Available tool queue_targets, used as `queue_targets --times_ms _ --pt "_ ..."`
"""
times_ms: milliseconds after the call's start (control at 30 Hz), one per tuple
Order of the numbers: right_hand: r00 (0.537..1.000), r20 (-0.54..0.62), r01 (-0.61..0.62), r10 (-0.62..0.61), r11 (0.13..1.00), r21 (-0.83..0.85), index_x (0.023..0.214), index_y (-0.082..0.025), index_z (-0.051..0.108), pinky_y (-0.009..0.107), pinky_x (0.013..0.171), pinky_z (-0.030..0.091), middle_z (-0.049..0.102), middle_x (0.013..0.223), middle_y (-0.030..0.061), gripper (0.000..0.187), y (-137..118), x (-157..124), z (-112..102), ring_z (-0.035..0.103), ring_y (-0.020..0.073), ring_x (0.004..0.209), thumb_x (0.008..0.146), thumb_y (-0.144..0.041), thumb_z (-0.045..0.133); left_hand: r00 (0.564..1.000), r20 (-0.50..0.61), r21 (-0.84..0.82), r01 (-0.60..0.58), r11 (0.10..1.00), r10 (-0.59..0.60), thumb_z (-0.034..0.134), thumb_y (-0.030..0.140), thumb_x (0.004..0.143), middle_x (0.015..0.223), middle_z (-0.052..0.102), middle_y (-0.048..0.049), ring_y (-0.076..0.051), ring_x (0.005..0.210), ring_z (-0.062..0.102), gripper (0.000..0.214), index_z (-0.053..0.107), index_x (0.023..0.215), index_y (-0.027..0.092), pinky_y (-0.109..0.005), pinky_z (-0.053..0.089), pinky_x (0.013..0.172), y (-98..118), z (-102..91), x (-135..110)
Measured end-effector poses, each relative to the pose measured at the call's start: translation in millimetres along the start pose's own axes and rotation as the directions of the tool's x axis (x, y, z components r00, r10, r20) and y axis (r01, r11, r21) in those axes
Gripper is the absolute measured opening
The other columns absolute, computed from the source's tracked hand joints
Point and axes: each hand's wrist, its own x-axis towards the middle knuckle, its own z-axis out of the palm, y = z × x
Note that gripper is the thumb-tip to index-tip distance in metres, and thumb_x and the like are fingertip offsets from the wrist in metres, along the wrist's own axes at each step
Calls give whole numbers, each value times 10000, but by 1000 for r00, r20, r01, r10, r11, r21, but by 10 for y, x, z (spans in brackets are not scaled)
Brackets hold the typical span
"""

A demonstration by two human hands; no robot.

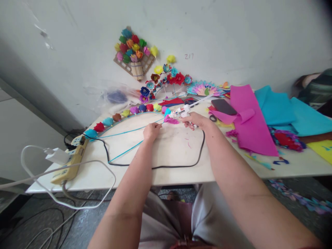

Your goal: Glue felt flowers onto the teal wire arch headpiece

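My left hand (151, 131) is closed in a pinch on a thin teal wire hoop (124, 133) near its end, beside a small pink paper flower (171, 120). My right hand (195, 121) grips a white glue gun (181, 111) whose nozzle points left at that pink flower. A row of paper flowers (124, 114) in teal, red, yellow, purple and blue runs along the hoop's far arc. The gun's black cord (155, 166) loops across the white table (181, 173) in front of my arms.
A yellow power strip (68, 164) with a white charger (57, 155) sits at the table's left edge. Magenta felt (250, 124), teal felt (290, 112), a dark phone (224, 106) and scraps lie to the right. Flower bouquets (135, 52) lean against the wall behind.
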Motion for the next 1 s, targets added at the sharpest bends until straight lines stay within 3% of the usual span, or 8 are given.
queue_targets --times_ms 400,1000 --pt "1000 11 11 -11 1000 -24 608 -141 499 180 294 291 489 437 -25 271 -1 1 15 355 43 308 630 -373 635 1000 3 0 13 1000 -13 397 520 727 776 645 -5 -149 721 548 359 660 818 292 -232 336 568 5 4 3" --pt "996 -71 43 -45 999 -26 543 -145 466 188 303 290 454 407 -32 251 -23 -21 -10 355 48 308 644 -325 609 1000 0 -11 9 1000 -9 402 510 726 750 641 -7 -155 729 551 355 662 820 286 -234 340 571 -6 14 9"
